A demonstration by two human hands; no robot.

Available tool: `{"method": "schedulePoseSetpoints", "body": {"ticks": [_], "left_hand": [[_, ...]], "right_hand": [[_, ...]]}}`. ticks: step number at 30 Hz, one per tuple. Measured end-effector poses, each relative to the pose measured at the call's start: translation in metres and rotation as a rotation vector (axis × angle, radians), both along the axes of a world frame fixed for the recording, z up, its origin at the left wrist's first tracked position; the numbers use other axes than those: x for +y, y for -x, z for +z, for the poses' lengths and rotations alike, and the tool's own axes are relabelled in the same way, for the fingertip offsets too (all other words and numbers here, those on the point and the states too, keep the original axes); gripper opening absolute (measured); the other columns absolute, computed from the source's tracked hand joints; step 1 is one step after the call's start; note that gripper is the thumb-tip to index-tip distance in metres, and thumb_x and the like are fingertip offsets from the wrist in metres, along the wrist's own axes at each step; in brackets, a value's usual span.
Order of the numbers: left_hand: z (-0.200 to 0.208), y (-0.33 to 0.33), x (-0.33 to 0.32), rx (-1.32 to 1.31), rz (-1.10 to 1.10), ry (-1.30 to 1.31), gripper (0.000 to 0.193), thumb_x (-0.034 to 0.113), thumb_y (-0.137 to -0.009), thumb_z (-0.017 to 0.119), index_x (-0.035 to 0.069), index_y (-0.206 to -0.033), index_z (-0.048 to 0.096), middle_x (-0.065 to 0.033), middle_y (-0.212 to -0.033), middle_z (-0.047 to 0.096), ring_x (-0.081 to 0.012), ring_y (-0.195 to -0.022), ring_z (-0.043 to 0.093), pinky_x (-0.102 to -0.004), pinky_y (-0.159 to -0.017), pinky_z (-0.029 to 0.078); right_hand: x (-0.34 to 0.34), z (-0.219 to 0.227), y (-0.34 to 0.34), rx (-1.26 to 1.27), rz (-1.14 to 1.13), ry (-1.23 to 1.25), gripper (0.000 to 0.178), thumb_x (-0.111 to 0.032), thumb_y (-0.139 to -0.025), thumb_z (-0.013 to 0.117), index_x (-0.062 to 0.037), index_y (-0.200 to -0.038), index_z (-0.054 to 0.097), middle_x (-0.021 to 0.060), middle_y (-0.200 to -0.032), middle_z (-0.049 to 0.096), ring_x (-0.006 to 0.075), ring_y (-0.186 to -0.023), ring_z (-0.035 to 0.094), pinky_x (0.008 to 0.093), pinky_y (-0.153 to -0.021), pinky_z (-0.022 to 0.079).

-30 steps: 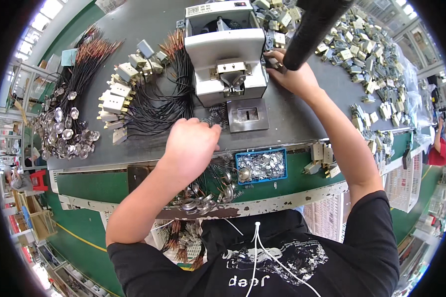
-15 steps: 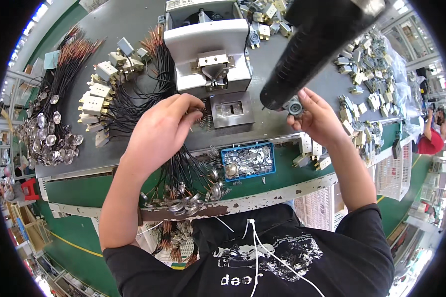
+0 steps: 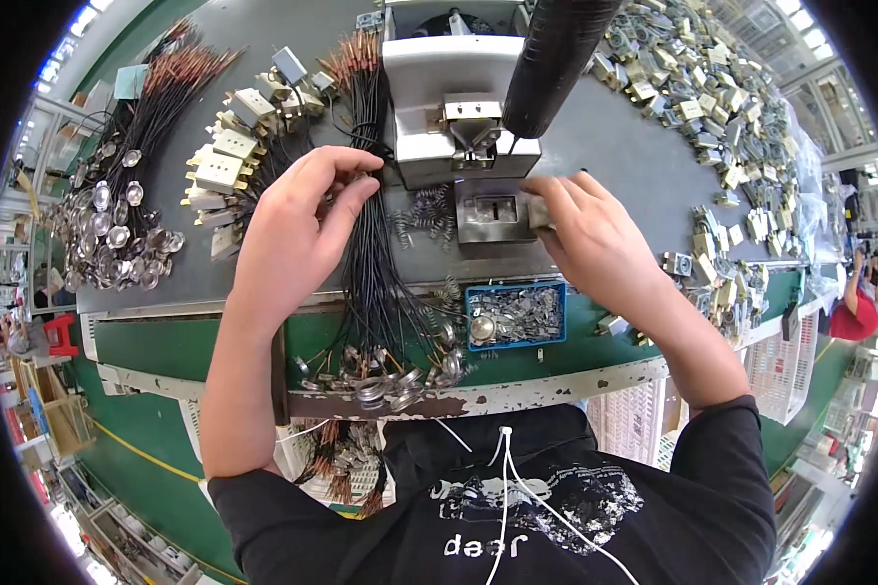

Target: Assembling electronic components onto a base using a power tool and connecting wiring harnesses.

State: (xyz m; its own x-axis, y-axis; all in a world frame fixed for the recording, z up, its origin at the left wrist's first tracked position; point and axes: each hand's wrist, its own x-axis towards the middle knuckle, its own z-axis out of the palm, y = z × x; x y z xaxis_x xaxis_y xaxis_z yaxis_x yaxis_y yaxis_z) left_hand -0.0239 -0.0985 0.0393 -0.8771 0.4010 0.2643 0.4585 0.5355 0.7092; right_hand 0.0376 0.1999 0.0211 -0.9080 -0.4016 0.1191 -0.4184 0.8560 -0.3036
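Note:
My right hand pinches a small grey connector housing at the right side of the metal fixture block. The fingers partly cover the housing. My left hand hovers over the bundle of black wires, its thumb and fingertips drawn close together. Whatever lies between them is too small to make out. Loose coil springs lie between the wires and the block. Behind the block stands a metal press.
A blue tray of small metal parts sits at the front edge. White plug housings with wires and round metal-ended wires lie left. Many connector housings are heaped right. A black cylinder hangs above the press.
My right hand has brought the housing leftward to the block. My left hand has moved from the springs to above the black wires. The whole view has shifted.

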Motion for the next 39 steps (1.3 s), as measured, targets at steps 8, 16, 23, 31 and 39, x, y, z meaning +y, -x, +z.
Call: {"method": "schedulePoseSetpoints", "body": {"ticks": [8, 16, 23, 31, 39], "left_hand": [[-0.003, -0.002, 0.003, -0.098, -0.022, -0.062, 0.019, 0.008, -0.096, 0.07, 0.002, -0.113, 0.066, -0.0098, -0.092, 0.067, -0.0178, -0.08, 0.064, -0.0297, -0.072, 0.053], [-0.003, -0.002, -0.006, -0.038, 0.008, -0.01, 0.02, 0.009, -0.097, 0.07, 0.002, -0.116, 0.065, -0.0078, -0.091, 0.069, -0.0141, -0.077, 0.062, -0.028, -0.07, 0.051], [0.006, 0.002, -0.004, -0.033, 0.047, -0.017, 0.016, 0.008, -0.098, 0.068, 0.002, -0.112, 0.067, -0.007, -0.094, 0.069, -0.0139, -0.075, 0.06, -0.0275, -0.068, 0.049], [-0.007, 0.005, -0.013, 0.019, -0.097, 0.17, 0.016, 0.008, -0.095, 0.069, 0.003, -0.109, 0.067, -0.0112, -0.094, 0.067, -0.0267, -0.087, 0.067, -0.0381, -0.079, 0.054], [-0.023, 0.023, -0.021, 0.173, -0.151, 0.234, 0.018, 0.01, -0.091, 0.074, 0.002, -0.106, 0.069, -0.0108, -0.092, 0.065, -0.0279, -0.088, 0.066, -0.0395, -0.079, 0.053]], "right_hand": [[-0.007, -0.041, 0.022, 0.078, 0.06, 0.217, 0.036, -0.016, -0.083, 0.082, -0.0061, -0.115, 0.068, 0.0115, -0.115, 0.072, 0.0309, -0.103, 0.067, 0.0408, -0.088, 0.054], [-0.017, -0.032, -0.005, 0.393, 0.092, 0.082, 0.034, -0.012, -0.082, 0.082, -0.0077, -0.114, 0.072, 0.0083, -0.115, 0.072, 0.0289, -0.098, 0.069, 0.0407, -0.085, 0.056], [-0.073, -0.021, -0.027, -0.014, 0.322, 0.136, 0.02, -0.019, -0.089, 0.075, -0.0067, -0.103, 0.069, 0.0099, -0.095, 0.066, 0.031, -0.086, 0.065, 0.0412, -0.076, 0.055], [-0.04, 0.032, 0.006, -0.545, 0.118, 0.547, 0.019, -0.013, -0.098, 0.067, -0.0012, -0.114, 0.068, 0.0088, -0.076, 0.071, 0.02, -0.065, 0.068, 0.0328, -0.061, 0.052], [-0.004, -0.003, -0.034, -0.884, -0.037, 0.625, 0.03, -0.018, -0.1, 0.068, -0.0072, -0.128, 0.07, 0.0055, -0.071, 0.066, 0.0129, -0.058, 0.059, 0.0295, -0.056, 0.048]]}}
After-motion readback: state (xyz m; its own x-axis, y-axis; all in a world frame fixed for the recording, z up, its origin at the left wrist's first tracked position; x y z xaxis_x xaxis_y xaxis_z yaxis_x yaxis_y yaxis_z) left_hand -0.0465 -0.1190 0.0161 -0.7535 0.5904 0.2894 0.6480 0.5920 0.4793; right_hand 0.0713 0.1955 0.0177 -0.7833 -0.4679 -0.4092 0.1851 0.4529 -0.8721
